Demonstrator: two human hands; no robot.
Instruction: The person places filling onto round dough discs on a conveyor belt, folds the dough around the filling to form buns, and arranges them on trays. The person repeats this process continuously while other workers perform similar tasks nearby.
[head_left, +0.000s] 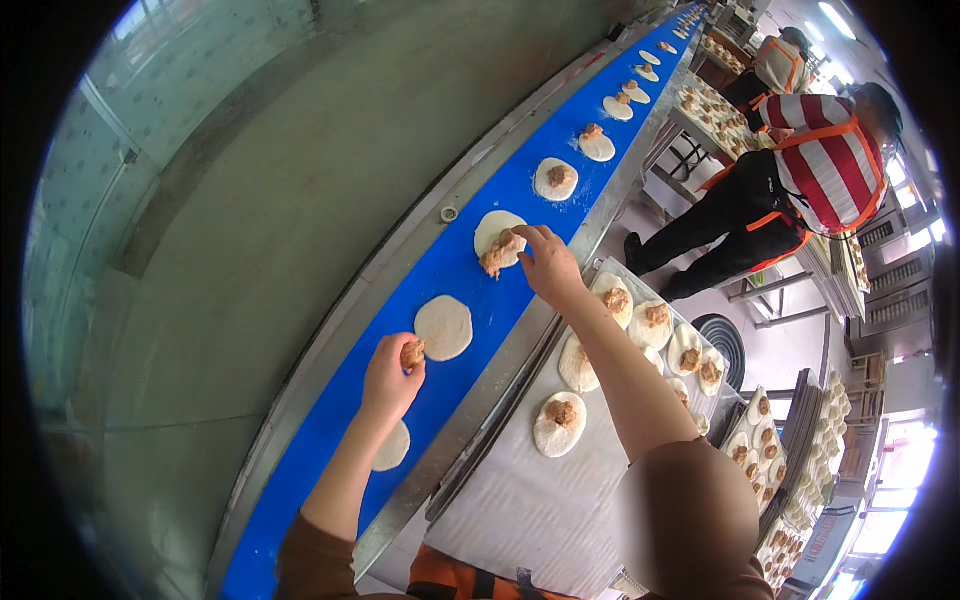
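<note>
My left hand (390, 380) is closed around a small lump of brownish filling (412, 354), right beside the edge of a bare flat dough round (443, 328) on the blue conveyor belt (395, 290). Farther up the belt, my right hand (549, 266) has its fingers curled against a larger lump of filling (497, 257). That lump lies over the lower part of another dough round (492, 229), and my fingertips are at its right side. A further bare round (392, 447) shows partly behind my left forearm.
Topped rounds, such as one with a filling lump (556, 176), line the far belt. At right, a metal tray (530, 500) carries several topped rounds beneath my right forearm. Racked trays (790, 480) stand farther right. A person in a striped top (825, 150) works beyond.
</note>
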